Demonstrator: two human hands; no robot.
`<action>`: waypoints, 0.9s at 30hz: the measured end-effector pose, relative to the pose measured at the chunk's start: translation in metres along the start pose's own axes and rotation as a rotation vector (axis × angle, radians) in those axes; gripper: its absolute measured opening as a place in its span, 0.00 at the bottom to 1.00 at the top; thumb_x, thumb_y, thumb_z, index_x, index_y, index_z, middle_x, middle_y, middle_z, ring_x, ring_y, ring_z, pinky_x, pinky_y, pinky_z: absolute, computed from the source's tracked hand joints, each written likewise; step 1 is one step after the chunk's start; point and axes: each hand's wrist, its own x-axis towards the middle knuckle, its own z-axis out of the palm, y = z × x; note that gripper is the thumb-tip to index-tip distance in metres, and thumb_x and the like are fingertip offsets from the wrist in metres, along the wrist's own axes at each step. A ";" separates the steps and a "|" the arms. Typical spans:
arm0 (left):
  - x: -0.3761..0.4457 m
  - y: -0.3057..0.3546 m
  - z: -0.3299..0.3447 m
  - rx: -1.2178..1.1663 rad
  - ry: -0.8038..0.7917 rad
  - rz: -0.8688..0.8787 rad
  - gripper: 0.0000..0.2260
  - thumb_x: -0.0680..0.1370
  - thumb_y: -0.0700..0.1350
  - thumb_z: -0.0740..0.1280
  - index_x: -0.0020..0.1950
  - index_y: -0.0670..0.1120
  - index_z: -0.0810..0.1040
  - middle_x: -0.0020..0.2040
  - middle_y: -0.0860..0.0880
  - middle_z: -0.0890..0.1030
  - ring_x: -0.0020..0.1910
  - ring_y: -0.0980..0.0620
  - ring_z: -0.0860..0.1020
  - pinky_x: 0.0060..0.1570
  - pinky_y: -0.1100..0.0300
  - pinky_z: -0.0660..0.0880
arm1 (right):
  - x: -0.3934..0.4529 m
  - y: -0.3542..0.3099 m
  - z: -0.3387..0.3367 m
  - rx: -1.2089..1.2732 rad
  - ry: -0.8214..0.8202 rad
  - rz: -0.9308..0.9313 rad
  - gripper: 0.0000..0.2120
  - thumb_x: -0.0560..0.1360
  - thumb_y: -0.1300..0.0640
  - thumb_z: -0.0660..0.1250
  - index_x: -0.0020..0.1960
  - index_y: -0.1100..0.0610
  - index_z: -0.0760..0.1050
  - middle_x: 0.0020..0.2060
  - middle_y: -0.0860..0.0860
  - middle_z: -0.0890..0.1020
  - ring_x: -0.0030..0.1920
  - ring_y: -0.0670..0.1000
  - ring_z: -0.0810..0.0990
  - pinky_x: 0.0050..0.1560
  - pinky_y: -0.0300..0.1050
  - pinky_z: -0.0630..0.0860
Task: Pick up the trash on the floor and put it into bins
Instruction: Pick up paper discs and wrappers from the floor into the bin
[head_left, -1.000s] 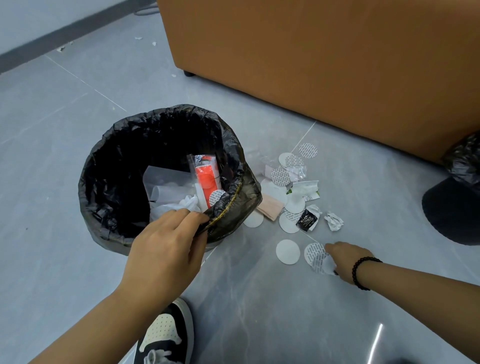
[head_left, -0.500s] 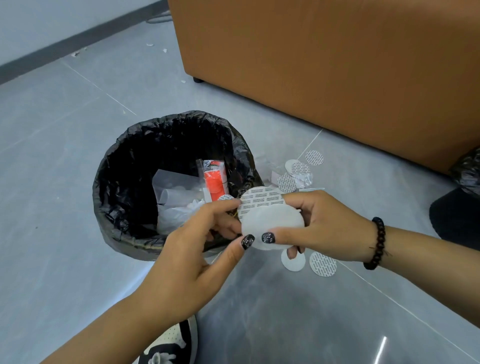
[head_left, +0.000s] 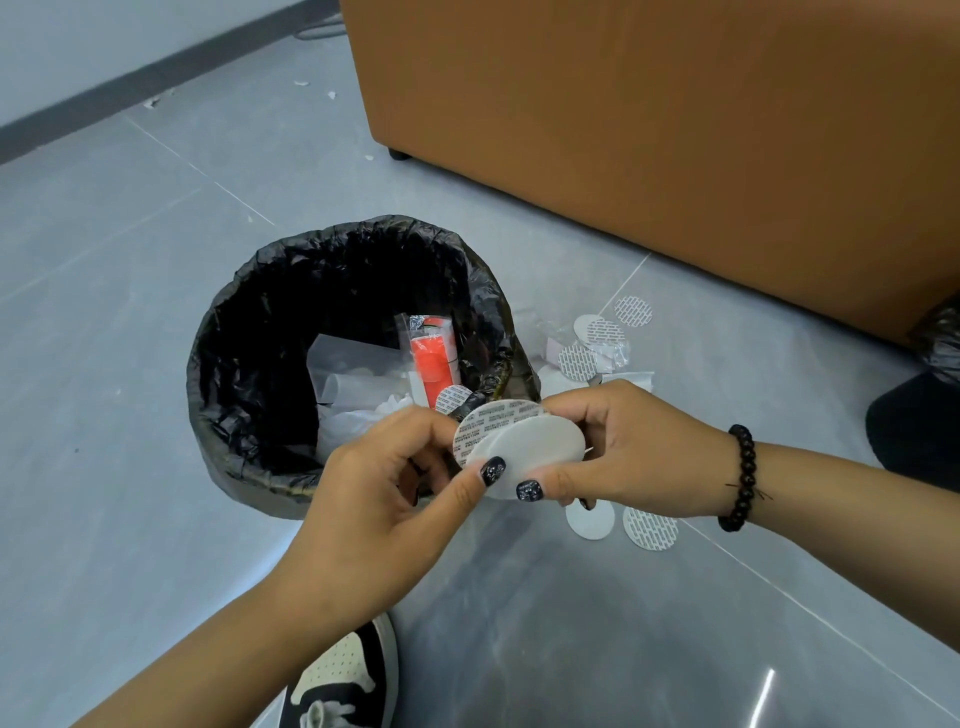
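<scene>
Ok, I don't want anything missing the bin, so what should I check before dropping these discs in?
1. Discs gripped: ok, left hand and right hand both pinch them.
2. Bin mouth open: ok.
3. Room inside: ok, trash lies low.
4. Discs above the opening: not ok, they sit at the near rim.
5. How many discs are stacked: cannot tell.
6. Floor finished: not ok, loose discs remain.
</scene>
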 end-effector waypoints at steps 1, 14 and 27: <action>-0.001 0.000 0.000 -0.024 0.000 -0.011 0.09 0.71 0.56 0.69 0.43 0.52 0.79 0.34 0.49 0.79 0.30 0.48 0.75 0.30 0.53 0.74 | 0.000 0.002 0.000 0.013 -0.003 0.003 0.10 0.69 0.67 0.73 0.44 0.53 0.78 0.37 0.51 0.81 0.36 0.46 0.80 0.34 0.41 0.78; 0.014 -0.024 -0.032 0.493 0.210 -0.269 0.09 0.76 0.50 0.68 0.55 0.52 0.77 0.43 0.61 0.81 0.41 0.59 0.80 0.45 0.53 0.79 | -0.008 0.179 -0.016 -0.362 0.377 0.546 0.07 0.72 0.61 0.68 0.49 0.52 0.77 0.48 0.51 0.79 0.49 0.51 0.80 0.48 0.38 0.73; -0.006 -0.015 -0.002 0.648 0.098 0.446 0.09 0.76 0.40 0.63 0.48 0.41 0.82 0.45 0.49 0.82 0.43 0.48 0.79 0.41 0.51 0.70 | -0.024 0.218 -0.002 -0.825 0.135 0.754 0.20 0.73 0.55 0.69 0.60 0.59 0.66 0.60 0.56 0.65 0.53 0.56 0.76 0.52 0.45 0.74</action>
